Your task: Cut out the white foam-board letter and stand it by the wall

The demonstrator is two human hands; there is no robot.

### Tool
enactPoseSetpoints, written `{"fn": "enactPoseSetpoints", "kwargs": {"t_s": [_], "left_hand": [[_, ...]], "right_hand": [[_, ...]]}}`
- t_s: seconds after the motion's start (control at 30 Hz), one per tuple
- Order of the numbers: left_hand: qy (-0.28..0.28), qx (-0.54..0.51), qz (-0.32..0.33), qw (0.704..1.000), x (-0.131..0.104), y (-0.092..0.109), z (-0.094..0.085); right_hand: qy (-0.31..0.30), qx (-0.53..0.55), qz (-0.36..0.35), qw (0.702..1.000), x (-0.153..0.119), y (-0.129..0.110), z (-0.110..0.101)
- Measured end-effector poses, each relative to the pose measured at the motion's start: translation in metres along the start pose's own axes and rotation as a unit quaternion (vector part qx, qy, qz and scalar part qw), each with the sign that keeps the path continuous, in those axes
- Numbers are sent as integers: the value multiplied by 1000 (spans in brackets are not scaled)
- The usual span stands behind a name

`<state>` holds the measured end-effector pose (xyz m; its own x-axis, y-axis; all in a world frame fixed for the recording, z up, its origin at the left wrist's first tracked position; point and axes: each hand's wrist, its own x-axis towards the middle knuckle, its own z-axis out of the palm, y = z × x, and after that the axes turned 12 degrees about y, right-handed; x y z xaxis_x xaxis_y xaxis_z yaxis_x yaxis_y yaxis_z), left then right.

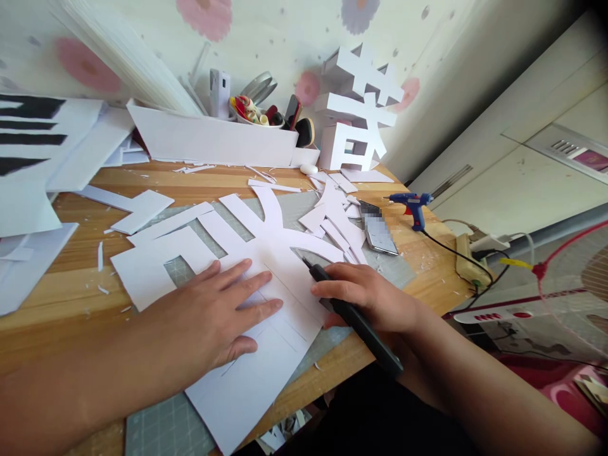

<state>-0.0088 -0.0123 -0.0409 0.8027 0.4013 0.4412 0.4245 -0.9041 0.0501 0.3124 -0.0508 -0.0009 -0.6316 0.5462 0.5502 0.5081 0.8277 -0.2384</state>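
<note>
Nearest: gridded gray cutting mat (164, 424) on the wooden table (437, 278), its lower left corner sticking out from under the white board (297, 307). Board lies flat on the mat, blank end toward the person, thin straight lines drawn across its middle, far side cut into strokes with openings between them. Left hand (223, 310) palm down on the board, fingers spread, gripping nothing. Right hand (365, 294) clamped around a black pen-like cutter (365, 329), thin tip pointing away and left, at the narrow curved opening right of the board's middle; can't tell if the tip touches. Hands well apart, both at the board. Past them, a heap of white offcuts (339, 218) on the mat's far right, phone (380, 231) just beside it, screen pixelated. Blue glue gun (414, 206) further right on the wood, cord running to a power strip (468, 259). Far left, sheet with black stripes (31, 136) over more white boards. At the back, long white box (218, 136) with small items behind its front, then a white 3D character (354, 120) standing upright by the flower-patterned wall (275, 28).
</note>
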Motion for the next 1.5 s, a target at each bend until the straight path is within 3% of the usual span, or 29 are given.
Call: {"fn": "enactPoseSetpoints", "kwargs": {"t_s": [0.13, 0.3, 0.5, 0.63, 0.87, 1.17, 1.5], "left_hand": [[-3, 16, 3, 1000, -2, 3, 4], [-50, 2, 23, 998, 7, 2, -7], [-25, 4, 17, 1000, 9, 3, -10], [-3, 33, 47, 998, 6, 4, -5], [11, 33, 42, 999, 5, 5, -5], [14, 52, 63, 997, 11, 3, -11], [-62, 17, 2, 998, 13, -3, -14]], "right_hand": [[31, -15, -34, 999, 1, -3, -4], [62, -20, -48, 997, 3, -8, -5], [86, 11, -57, 995, 5, -14, -1], [76, 44, -21, 996, 4, -20, 2], [96, 106, 57, 988, 3, -26, -1], [92, -50, -52, 993, 5, -26, -4], [109, -83, -91, 986, 11, -29, -8]]}}
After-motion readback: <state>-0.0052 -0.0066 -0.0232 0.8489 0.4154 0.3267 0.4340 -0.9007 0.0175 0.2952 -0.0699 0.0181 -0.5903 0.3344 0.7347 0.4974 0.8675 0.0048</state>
